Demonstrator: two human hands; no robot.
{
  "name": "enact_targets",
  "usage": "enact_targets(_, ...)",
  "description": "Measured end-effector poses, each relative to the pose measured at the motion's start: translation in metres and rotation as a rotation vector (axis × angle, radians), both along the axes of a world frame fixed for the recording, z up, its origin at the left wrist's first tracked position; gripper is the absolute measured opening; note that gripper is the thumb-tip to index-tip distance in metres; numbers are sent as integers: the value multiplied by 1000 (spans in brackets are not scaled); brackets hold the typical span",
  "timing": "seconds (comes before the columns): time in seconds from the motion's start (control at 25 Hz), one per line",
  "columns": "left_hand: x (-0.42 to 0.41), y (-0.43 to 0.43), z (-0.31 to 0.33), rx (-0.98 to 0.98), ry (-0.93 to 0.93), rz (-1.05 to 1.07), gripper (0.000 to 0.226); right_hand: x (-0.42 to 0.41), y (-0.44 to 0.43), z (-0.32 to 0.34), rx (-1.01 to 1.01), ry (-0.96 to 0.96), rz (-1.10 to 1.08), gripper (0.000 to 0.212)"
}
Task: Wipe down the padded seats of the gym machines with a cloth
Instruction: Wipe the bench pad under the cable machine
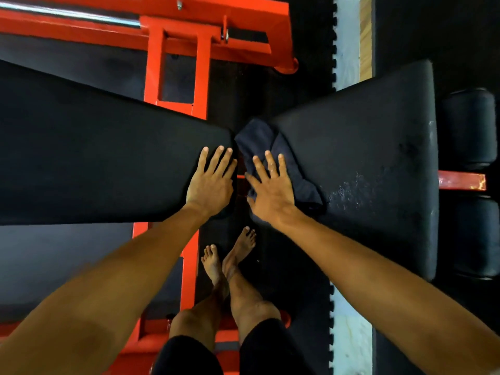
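Note:
A dark blue cloth point(266, 142) lies on the narrow end of the black padded seat point(365, 147) at the right. My right hand point(270, 185) presses flat on the cloth with fingers spread and straight. The seat's surface shows wet speckles near its near right part. My left hand point(212, 180) rests flat, fingers straight, on the end of the long black back pad point(94, 158) at the left. A narrow gap separates the two pads between my hands.
An orange steel frame point(176, 63) runs under and behind the back pad, with a chrome bar point(67, 13) at the top left. Black roller pads point(470, 131) sit beyond the seat at the right. My bare feet point(230, 255) stand on black rubber floor matting.

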State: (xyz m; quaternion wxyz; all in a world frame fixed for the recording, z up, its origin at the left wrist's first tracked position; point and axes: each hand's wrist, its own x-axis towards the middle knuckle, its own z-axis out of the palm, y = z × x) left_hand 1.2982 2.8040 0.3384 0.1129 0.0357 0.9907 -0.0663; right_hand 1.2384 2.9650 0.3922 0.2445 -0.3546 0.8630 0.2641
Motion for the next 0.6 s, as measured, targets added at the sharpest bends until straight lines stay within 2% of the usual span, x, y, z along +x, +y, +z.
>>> enact_targets(0.2,22,4,3,2,-25,-4,62,11,51,30,32,-10,77,88)
enact_targets(0.32,35,7,4,-6,-32,-5,64,-17,65,48,51,53,-1,95)
enact_targets(0.4,41,9,6,-2,-34,3,64,-15,54,43,26,66,-59,98)
enact_targets(0.6,45,9,6,-4,-33,-7,64,55,16,7,18,35,-61,92)
